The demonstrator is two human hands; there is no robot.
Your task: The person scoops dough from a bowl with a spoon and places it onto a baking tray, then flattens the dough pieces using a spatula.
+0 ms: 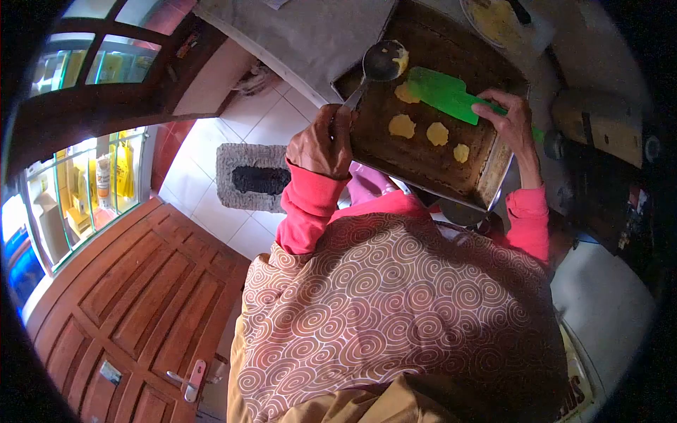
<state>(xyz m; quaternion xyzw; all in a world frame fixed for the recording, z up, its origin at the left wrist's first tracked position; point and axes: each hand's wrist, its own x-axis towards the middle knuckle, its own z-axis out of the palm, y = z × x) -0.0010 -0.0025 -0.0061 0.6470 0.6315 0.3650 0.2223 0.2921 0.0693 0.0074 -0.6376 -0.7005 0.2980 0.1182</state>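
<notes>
My left hand is closed around the handle of a metal ladle, whose bowl has pale yellow batter on its rim. My right hand grips a green spatula, its flat blade low over a dark, worn baking tray. Several small yellow dollops lie on the tray: one dollop at the blade's edge, partly covered, a round dollop below it, another dollop to its right, and a smaller dollop nearer the tray's front corner.
A bowl with yellow mixture stands beyond the tray at the upper right. The tray rests by a grey-covered table. On the tiled floor lies a grey and black mat. A wooden door stands at the lower left.
</notes>
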